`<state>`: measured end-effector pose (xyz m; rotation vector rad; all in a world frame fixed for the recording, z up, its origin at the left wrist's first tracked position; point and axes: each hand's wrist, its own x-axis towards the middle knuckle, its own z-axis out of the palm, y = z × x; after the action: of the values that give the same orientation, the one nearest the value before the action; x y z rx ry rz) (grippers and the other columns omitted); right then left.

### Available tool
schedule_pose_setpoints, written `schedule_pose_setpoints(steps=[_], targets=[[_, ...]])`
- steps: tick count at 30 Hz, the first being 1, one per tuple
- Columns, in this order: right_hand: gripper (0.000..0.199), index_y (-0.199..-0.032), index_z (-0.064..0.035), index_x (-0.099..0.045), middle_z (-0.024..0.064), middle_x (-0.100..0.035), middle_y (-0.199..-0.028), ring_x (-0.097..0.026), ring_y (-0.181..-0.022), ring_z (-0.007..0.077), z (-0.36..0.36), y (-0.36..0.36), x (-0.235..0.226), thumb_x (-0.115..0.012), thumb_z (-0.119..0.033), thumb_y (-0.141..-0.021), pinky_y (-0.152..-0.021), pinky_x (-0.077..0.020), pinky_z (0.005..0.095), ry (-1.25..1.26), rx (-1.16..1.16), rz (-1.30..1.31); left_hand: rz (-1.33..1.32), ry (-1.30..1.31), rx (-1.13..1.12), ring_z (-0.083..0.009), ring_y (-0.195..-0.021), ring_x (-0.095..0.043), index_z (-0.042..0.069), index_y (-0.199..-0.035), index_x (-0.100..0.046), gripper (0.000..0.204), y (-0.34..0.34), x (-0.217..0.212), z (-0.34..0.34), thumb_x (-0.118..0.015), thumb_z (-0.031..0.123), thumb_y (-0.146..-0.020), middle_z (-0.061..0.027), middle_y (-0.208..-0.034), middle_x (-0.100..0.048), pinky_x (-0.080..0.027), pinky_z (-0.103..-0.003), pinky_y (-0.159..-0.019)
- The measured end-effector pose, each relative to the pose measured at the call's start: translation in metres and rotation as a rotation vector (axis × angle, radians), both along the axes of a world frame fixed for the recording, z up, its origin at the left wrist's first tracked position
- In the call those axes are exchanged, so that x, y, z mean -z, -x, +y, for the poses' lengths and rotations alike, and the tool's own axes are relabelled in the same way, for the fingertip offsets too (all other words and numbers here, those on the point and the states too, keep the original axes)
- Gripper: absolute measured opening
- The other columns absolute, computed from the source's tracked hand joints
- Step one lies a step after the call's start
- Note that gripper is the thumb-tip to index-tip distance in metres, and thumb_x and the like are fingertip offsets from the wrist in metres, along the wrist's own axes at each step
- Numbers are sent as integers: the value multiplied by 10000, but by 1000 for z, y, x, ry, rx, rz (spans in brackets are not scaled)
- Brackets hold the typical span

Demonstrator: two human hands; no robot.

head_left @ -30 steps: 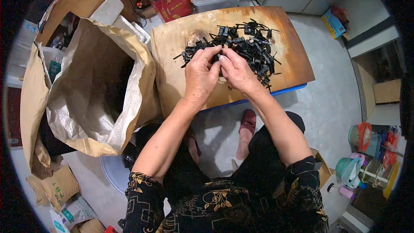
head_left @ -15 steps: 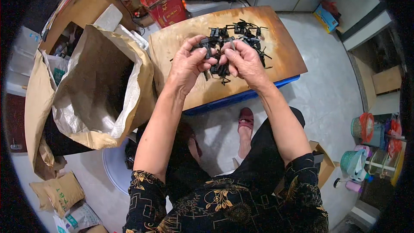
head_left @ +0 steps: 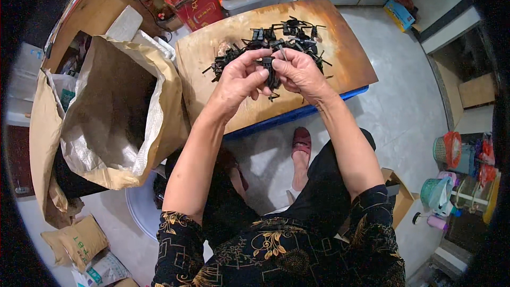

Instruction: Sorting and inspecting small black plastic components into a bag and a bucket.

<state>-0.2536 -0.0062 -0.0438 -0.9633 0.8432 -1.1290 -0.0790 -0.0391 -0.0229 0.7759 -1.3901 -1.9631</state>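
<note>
Over the wooden board (head_left: 340,37), my two hands meet around a small black plastic part (head_left: 267,63). My left hand (head_left: 240,82) grips it between thumb and fingers. My right hand (head_left: 303,74) is pinched on a thin grey strip (head_left: 282,53), whose tip stands up past the thumb; its other end is hidden by the fingers. Behind and beside my hands, a loose heap of similar black plastic parts (head_left: 293,28) with thin arms lies on the board, some of it covered by my fingers.
A large open paper sack (head_left: 175,90) with a white lining stands left of the board. A red box (head_left: 197,4) is behind it. Blue plastic (head_left: 348,95) shows under the board's near edge. A pale blue tub (head_left: 139,210) sits on the floor, lower left, and an open cardboard box (head_left: 402,202) at lower right.
My left hand has moved right and slightly down, bringing the black part against my right fingers. More of the heap's left side now shows. The view has shifted slightly.
</note>
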Motion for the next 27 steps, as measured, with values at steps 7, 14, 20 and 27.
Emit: schedule_pose_setpoints(steps=[7,14,20,27], targets=[[182,-810,-110,-506,-73,-415,-604,-305,-476,-9,-6,-15,4,-518,-273,-891,-395,-210,155,102,98,252,-256,282,-61,-96,-611,-565,41,-1150,-408,336,6,17,-2,-507,-2,-831,-44,-765,-554,-463,-228,-511],[231,-877,0,-509,47,-557,-697,-542,-605,113,-20,-26,29,-444,-219,-913,-554,-447,259,166,55,447,-241,239,-72,-100,-644,-568,42,-1086,-388,258,-5,27,-22,-464,-25,-848,-65,-803,-545,-473,-223,-530],[183,-917,-7,-501,13,-519,-731,-506,-659,77,-36,-38,38,-424,-173,-927,-555,-435,245,151,58,499,-284,275,-167,-100,-607,-558,46,-1039,-396,218,-9,43,-33,-476,-14,-846,-50,-734,-546,-459,-229,-511],[154,-889,-16,-501,73,-521,-660,-505,-590,130,-49,-46,52,-440,-156,-906,-545,-425,293,336,267,684,-483,520,-322,-105,-566,-547,43,-1022,-410,229,-1,51,-38,-511,3,-820,-60,-615,-521,-453,-273,-510]])
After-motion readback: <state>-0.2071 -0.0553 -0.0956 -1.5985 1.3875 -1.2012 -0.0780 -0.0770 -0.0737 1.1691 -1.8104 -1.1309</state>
